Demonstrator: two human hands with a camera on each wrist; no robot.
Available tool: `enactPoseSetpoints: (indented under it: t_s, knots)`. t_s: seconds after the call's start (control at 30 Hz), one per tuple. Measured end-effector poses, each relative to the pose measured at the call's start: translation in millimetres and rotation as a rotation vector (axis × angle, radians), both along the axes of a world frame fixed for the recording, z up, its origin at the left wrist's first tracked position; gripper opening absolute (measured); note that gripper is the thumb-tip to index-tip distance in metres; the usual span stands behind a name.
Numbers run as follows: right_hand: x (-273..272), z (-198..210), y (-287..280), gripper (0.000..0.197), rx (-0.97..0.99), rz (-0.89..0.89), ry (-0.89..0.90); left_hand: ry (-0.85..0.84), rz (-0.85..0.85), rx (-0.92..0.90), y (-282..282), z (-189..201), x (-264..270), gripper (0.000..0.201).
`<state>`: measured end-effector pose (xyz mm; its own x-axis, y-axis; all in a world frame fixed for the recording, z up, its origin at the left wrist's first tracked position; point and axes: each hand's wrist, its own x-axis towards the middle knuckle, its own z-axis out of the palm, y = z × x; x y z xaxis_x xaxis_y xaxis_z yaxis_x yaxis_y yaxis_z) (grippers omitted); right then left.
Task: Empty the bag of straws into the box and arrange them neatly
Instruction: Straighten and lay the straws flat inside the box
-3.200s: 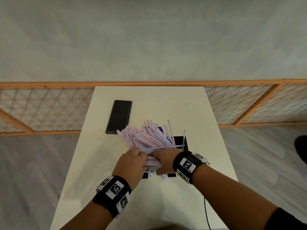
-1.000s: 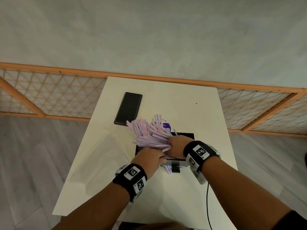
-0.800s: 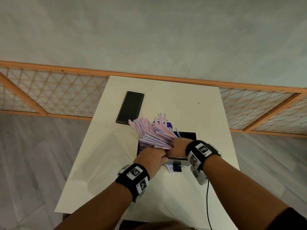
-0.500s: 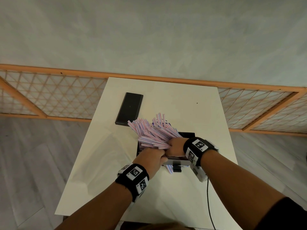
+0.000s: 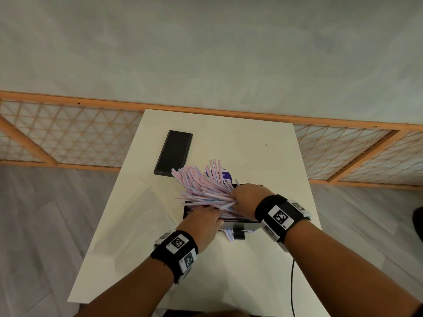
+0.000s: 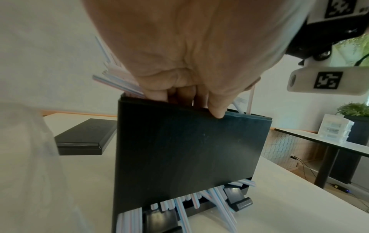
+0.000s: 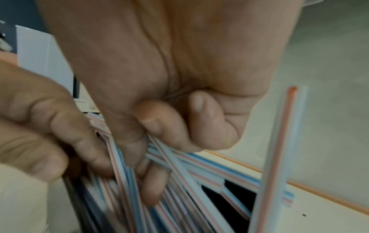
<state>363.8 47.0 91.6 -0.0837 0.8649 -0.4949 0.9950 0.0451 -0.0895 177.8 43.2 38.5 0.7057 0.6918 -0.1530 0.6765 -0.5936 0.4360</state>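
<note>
Straws (image 5: 203, 191): striped pink and blue on white; fanned out up and to the left from between both hands, lower ends sunk in the box; splayed, not yet lying parallel.
Reason for fan: bundle gathered at one end only, so free ends spread; apparently held this way for squaring up before settling into the box.
Box (image 6: 189, 151): black, upright on the table (image 5: 263, 271), directly under both hands; near wall faces the left wrist camera.
Stray straws (image 6: 211, 203): ends poking out at the base of the box, below the left hand; likely in need of pushing back in.
Left hand (image 5: 201, 223): at the near rim of the box; fingers (image 6: 216, 108) curled over the top edge, thumb side against the straw bundle; whether the wall itself is gripped, cannot tell.
Right hand (image 5: 248, 199): just beyond the left hand, over the box mouth; fingers (image 7: 159, 124) bent and clamped round a sheaf of straws.
Hands relative to each other: close together, nearly touching.
Bag (image 5: 223, 176): purple-printed piece behind the fan, beyond the right hand; mostly hidden.
Black flat case (image 5: 173, 153): on the table, well beyond and left of the left hand; untouched.
Cable (image 5: 292, 289): trailing off the near table edge, under the right forearm.
</note>
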Motion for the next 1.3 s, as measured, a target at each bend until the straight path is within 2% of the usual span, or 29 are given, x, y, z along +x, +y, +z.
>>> enactPoseSetpoints:
  t_s: [0.1,0.23,0.4,0.57,0.67,0.77,0.83,0.9,0.97,1.03,1.1,1.23,1.3]
  knots:
    - [-4,-8,-4,0.018,0.000,-0.015,0.005,-0.071,0.018,-0.042,1,6,-5,0.027]
    - [-8,-15,-5,0.023,0.030,-0.081,0.156,-0.123,0.016,-0.068,2,10,-16,0.041]
    - [-2,-18,-12,0.028,0.196,-0.157,0.378,-0.168,0.020,-0.066,-3,21,-31,0.024]
    - [-3,-18,-25,0.019,0.381,-0.196,0.515,-0.303,0.211,0.011,-2,29,-46,0.015]
    - [6,-15,-36,0.010,0.580,-0.282,0.525,-0.398,0.393,0.065,1,36,-53,0.028]
    - [28,-9,-45,0.015,0.704,-0.435,0.431,-0.358,0.553,0.058,7,39,-58,0.054]
    - [44,-8,-47,0.029,0.669,-0.525,0.348,-0.270,0.636,0.013,11,35,-60,0.068]
    - [59,-10,-46,0.039,0.550,-0.614,0.323,-0.199,0.695,-0.077,14,30,-58,0.074]
    - [69,-16,-43,0.030,0.470,-0.627,0.345,-0.194,0.704,-0.148,16,26,-53,0.068]
    - [68,-22,-41,0.019,0.435,-0.589,0.384,-0.223,0.675,-0.178,15,27,-44,0.059]
    - [61,-24,-40,0.019,0.406,-0.548,0.402,-0.258,0.635,-0.192,13,30,-32,0.055]
    - [37,-32,-40,0.017,0.293,-0.420,0.446,-0.259,0.564,-0.208,9,30,-11,0.067]
    - [24,-35,-40,0.024,0.280,-0.302,0.451,-0.248,0.531,-0.182,8,27,-8,0.070]
